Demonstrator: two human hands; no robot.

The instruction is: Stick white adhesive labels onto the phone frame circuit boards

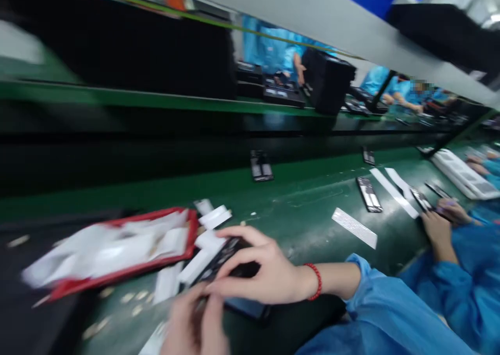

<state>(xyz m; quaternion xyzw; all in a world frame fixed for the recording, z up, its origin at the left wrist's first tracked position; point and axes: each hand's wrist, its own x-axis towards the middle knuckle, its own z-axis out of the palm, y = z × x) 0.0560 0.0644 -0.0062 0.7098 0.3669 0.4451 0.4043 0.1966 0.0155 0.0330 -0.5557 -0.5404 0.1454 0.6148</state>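
Observation:
My right hand (261, 271), with a red bead bracelet at the wrist, reaches over a dark opened phone (223, 255). Its thumb and a finger pinch together; what is between them, if anything, is too small to make out. My left hand (195, 321) is at the bottom edge, blurred, its curled fingertips meeting those of the right. Whatever it grips is hidden. Another dark phone-like slab (250, 307) lies under my right hand. White strips (201, 258) lie just left of the phone.
A red tray (191, 232) holds white wrappers. Small pale pieces (136, 309) lie scattered below it. Opened phones (261, 166) and a white sheet (354, 227) rest on the green bench (300, 204). At right, a co-worker's hands (439, 230) hold a phone. A shelf runs above.

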